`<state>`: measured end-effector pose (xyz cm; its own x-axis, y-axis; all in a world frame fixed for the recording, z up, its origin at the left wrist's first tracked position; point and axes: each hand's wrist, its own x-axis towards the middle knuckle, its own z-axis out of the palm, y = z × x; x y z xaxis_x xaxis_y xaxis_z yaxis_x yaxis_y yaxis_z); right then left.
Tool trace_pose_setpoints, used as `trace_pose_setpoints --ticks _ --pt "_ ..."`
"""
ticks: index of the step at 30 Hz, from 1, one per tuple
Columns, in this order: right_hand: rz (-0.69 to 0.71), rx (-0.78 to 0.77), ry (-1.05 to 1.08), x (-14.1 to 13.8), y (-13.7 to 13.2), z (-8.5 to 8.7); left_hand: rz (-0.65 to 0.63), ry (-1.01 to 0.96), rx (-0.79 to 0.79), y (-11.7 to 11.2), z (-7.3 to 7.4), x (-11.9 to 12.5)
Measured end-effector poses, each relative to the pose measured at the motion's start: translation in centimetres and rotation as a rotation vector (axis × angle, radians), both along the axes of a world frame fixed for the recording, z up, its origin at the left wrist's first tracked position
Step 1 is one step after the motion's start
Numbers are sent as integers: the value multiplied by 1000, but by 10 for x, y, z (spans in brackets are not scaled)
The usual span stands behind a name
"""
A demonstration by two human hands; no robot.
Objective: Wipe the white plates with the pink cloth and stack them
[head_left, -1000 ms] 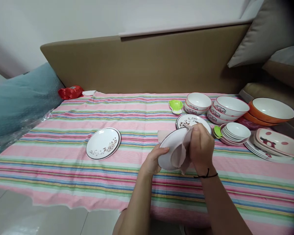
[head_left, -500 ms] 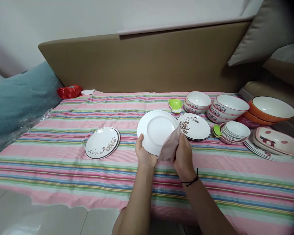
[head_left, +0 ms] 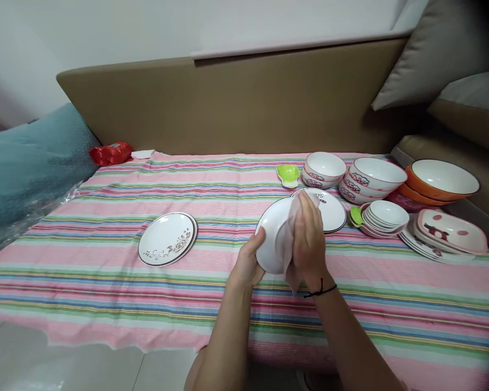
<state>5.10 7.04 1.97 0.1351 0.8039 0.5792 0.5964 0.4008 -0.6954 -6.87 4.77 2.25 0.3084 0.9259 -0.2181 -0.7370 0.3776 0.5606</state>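
My left hand (head_left: 248, 262) grips the lower left rim of a white plate (head_left: 271, 233), held tilted above the striped tablecloth (head_left: 106, 271). Pressed flat against the plate's underside is a pale pink cloth (head_left: 290, 239), under my right hand (head_left: 308, 239). A black band circles my right wrist. Just behind the held plate lies a flower-patterned plate (head_left: 332, 209) on the cloth. To the left sits a small stack of similar patterned plates (head_left: 168, 245).
At the right stand white bowls with red patterns (head_left: 326, 168), an orange bowl (head_left: 442, 182), stacked small saucers (head_left: 385, 217), a pink rectangular dish (head_left: 452, 231) and a green dish (head_left: 289, 175). A red packet (head_left: 111, 153) lies far left by a teal cushion (head_left: 32, 163).
The plate swung from my right side to the left with its underside facing me, then back towards the middle. My right hand with the cloth now covers its right half.
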Motion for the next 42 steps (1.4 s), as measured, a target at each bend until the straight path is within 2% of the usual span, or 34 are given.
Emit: trace_pose_setpoints --ticks 4,6,10,12,15,17,19,22,24,27,30,33,37,42 --pt "159 56 -268 -21 -9 3 88 -47 -43 1 2 3" --pt "189 93 -332 -26 -13 4 132 -97 -48 2 4 3" --pt "57 152 -322 -16 -11 4 125 -104 -37 2 7 0" --pt "-24 101 -286 -6 -6 1 115 -83 -17 2 7 -1" --pt "-31 -8 -185 3 -1 -2 87 -58 31 1 5 0" --pt "14 -19 -162 0 -1 -2 46 -31 25 1 3 4" --pt "103 27 -230 -7 -5 2 42 -16 -20 1 2 7" --pt "309 117 -369 -16 -11 8 132 -67 -49 2 4 8" --pt "371 145 -387 -17 -11 10 205 -106 -25 2 7 4" --pt "275 134 -295 -10 -5 6 219 -88 -3 2 11 -2" --pt "144 70 -162 -4 4 1 113 -25 -7 1 10 -1" --pt "124 12 -148 -5 6 1 69 5 -15 0 5 8" --pt "337 60 -305 -14 -4 6 132 -92 -13 2 4 13" --pt "543 113 -526 -17 -16 5 329 -188 -80 4 8 -4"
